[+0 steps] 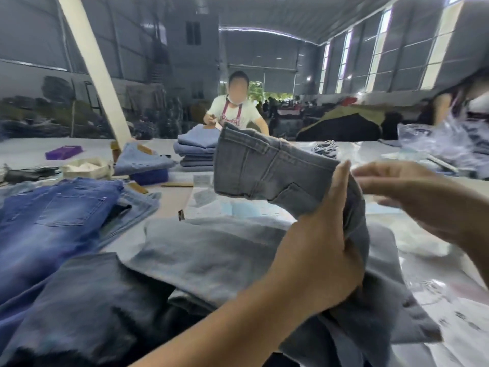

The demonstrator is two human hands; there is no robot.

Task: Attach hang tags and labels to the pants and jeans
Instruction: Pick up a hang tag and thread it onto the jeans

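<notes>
My left hand point(321, 250) grips a pair of grey jeans point(270, 170) by a bunched fold and holds the waistband end up above the table, belt loops and back pocket facing me. The rest of the grey denim point(211, 250) lies spread below it. My right hand point(412, 192) hovers just right of the raised fabric, blurred, with fingers stretched out and nothing in them. A brown tag point(137, 187) shows on light jeans at the left.
Dark blue jeans point(47, 229) lie at the left. A stack of folded blue jeans point(197, 152) stands across the table, with a person point(235, 112) behind it. A purple box point(63, 152), a white bag point(87, 168) and clear plastic bags point(428, 139) sit around the table.
</notes>
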